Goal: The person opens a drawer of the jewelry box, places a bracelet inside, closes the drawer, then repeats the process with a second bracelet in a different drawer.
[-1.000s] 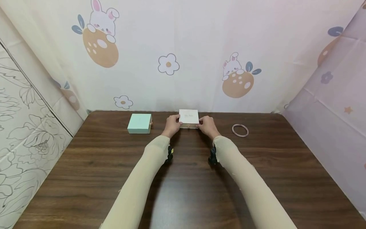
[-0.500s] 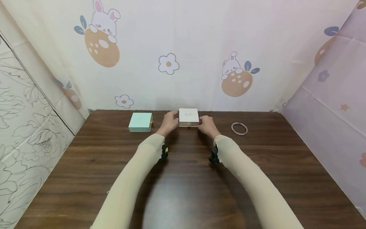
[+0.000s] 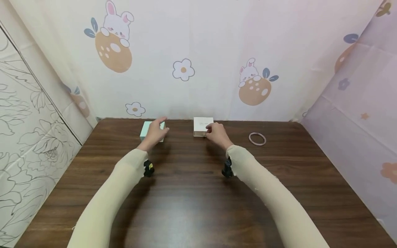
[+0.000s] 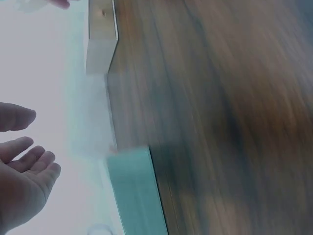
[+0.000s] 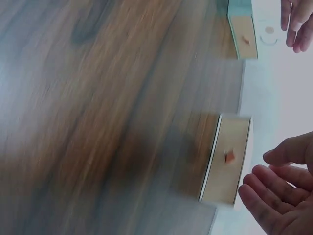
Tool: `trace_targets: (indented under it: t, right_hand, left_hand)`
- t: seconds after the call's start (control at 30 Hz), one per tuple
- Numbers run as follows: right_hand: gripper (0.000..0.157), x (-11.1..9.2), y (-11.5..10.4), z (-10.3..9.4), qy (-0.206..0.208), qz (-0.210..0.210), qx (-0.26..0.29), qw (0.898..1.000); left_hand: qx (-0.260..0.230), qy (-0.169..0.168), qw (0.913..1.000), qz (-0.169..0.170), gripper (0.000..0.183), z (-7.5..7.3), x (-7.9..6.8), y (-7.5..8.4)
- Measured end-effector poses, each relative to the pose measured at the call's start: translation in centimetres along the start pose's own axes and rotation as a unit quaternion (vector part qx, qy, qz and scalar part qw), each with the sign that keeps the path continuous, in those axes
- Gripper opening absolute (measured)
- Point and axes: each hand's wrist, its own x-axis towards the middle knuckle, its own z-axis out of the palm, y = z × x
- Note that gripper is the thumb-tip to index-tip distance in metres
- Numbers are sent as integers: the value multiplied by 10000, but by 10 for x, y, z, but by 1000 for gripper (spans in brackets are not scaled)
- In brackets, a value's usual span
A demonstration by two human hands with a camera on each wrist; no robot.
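Right hand (image 5: 291,203): one, at the lower right; fingers loosely bent, thumb held above them; fingertips right beside the white box, contact not certain.
White box (image 5: 222,181): one, on the table's far margin; tan front facing the camera, pale edges, small orange-brown tab (image 5: 230,157) near the middle of the front.
Teal box (image 5: 242,24): one, at the top, well apart from the white box, cut by the frame; tan front, similar tab.
Left hand (image 5: 299,22): one, partly in frame, top right, near the teal box.
Table (image 5: 98,122): brown wood grain, blurred, shadowed beside the white box.
Backdrop (image 5: 266,93): pale.
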Motion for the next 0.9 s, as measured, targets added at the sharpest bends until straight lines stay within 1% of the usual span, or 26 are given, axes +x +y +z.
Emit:
trace_targets:
  t: [0.2,0.33,0.4,0.5,0.63,0.73,0.9]
  right_hand:
    - [34,4,-26,21,-210,-361,202,9989]
    - [39,9,-45,34,-497,-470,316,9972]
    - [44,12,-53,41,-636,-457,386,9962]
    - [49,16,-63,52,-769,-452,505,9947]
    - [54,21,-73,66,-838,-536,558,9935]
    - [57,26,-79,75,-894,-512,559,9931]
    - [64,34,-85,92,-988,-395,636,9923]
  left_hand:
    - [95,263,9992,-296,55,-30,-9,-21]
    - [162,299,9986,-410,57,-44,-13,-36]
    - [178,252,9986,-438,59,-49,-14,-43]
    - [237,132,9984,-491,62,-54,-15,-52]
    - [301,-93,9972,-672,68,-59,-17,-62]
    - [333,-232,9958,-818,73,-60,-16,-69]
    - [356,-370,9932,-1041,77,-59,-15,-80]
